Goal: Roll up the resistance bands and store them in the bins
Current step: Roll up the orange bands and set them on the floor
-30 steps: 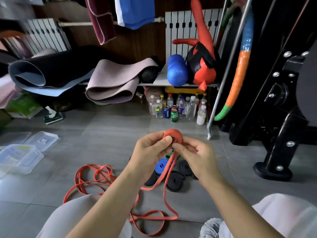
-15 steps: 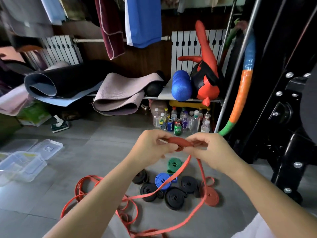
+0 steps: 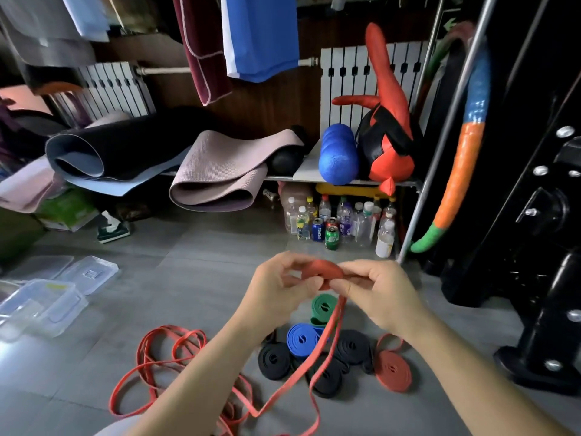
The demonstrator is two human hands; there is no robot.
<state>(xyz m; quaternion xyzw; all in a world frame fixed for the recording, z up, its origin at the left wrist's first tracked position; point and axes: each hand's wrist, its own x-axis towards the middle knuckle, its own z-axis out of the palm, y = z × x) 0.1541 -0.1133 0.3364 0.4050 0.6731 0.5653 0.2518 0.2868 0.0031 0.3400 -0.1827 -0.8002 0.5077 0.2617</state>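
Red is the band [image 3: 323,272] that the person holds in the middle of the frame, a little below the centre. Its wound part is a small flat coil between the two hands. The left hand [image 3: 279,291] pinches the coil from the left with thumb and curled fingers. The right hand [image 3: 377,294] pinches it from the right in the same manner. From the coil the unwound part hangs down as two strands, passes in front of the finished rolls and ends in loose loops on the grey floor [image 3: 204,278], in the lower left-centre of the frame.

Under the hands, finished rolls lie on the floor close together: a green roll [image 3: 323,306], just below it a blue roll [image 3: 301,338], around these several black rolls [image 3: 275,360], and to the right a red roll [image 3: 393,372] with a short free end.

At the left edge stand clear plastic bins [image 3: 47,306], with flat lids [image 3: 91,273] beside them, well apart from the rolls.

Further back, bottles and cans [image 3: 333,221] stand under a low shelf [image 3: 345,180]. On the shelf lie folded mats [image 3: 217,171] and a blue foam roller [image 3: 338,152].
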